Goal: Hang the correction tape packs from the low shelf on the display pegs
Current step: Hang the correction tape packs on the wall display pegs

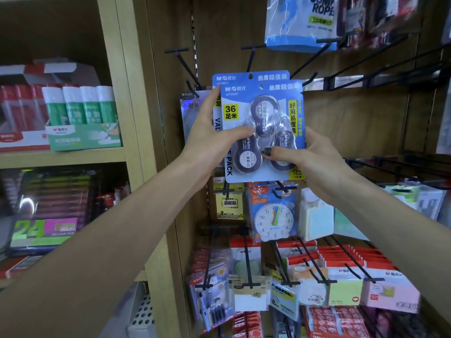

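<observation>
At centre frame I have both hands up on two blue correction tape packs, one behind the other. My left hand grips the left edge, fingers reaching up behind the cards and thumb pressed across the front blister, which I judge keeps the pair squared together. My right hand pinches the lower right of the front pack, thumb on the blister and fingers curled behind, steadying it from below. The rear pack shows only as a strip above and to the left of the front one, so the two hang holes sit offset rather than aligned.

I hold them high because the black peg juts out just above the cards; the holes are not yet on it, as far as I can tell. Lining up both holes looks like the fiddly part.

Lower centre, a toy clock pack hangs on its own peg. Green glue sticks stand on the wooden shelf at upper left.
</observation>
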`<state>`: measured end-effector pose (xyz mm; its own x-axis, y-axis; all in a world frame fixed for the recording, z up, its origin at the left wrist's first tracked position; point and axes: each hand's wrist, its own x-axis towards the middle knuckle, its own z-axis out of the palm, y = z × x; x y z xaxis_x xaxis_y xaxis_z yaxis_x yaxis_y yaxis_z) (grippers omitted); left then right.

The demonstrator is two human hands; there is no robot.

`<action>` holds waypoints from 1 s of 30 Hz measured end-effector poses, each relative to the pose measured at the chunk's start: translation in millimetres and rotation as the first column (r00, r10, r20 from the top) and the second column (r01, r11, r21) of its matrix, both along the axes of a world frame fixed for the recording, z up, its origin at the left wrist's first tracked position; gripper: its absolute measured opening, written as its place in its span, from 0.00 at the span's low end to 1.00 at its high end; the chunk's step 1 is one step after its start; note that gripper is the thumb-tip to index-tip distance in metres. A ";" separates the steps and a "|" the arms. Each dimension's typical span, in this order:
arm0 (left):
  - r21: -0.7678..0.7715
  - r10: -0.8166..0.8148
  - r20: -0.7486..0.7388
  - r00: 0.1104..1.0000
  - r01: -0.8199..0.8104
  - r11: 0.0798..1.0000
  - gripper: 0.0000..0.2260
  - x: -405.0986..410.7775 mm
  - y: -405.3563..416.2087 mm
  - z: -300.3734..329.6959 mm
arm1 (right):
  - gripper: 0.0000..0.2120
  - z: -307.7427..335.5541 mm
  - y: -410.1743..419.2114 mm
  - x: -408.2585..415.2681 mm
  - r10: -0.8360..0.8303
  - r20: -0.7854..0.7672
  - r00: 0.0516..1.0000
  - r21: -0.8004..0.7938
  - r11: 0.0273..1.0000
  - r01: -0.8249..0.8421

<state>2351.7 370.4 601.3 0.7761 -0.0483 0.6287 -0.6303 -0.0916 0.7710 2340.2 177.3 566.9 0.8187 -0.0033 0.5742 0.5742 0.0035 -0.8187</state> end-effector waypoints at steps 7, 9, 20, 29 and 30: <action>0.091 0.026 -0.077 0.997 -0.019 0.996 0.40 12.2 1.0 5.3 | 0.21 0.9 1.1 7.1 -0.012 -0.020 1.000 0.010 1.000 0.012; 0.109 0.023 -0.142 0.990 -0.008 0.994 0.38 15.1 0.9 6.5 | 0.21 0.2 1.2 11.4 0.013 -0.047 0.999 0.047 0.999 -0.010; 0.146 0.054 -0.297 0.953 -0.011 0.989 0.35 41.9 -6.0 -8.2 | 0.27 -0.6 3.5 58.7 -0.014 -0.167 0.986 0.045 0.999 0.022; 0.144 0.026 -0.324 0.946 0.022 0.989 0.27 24.8 -2.3 -16.3 | 0.17 -5.2 -0.8 37.5 -0.123 -0.088 0.989 -0.134 0.985 0.111; 0.143 0.023 -0.317 0.948 0.024 0.989 0.27 22.5 -1.3 -16.9 | 0.20 -6.7 -1.5 34.3 -0.157 -0.080 0.984 -0.176 0.974 0.141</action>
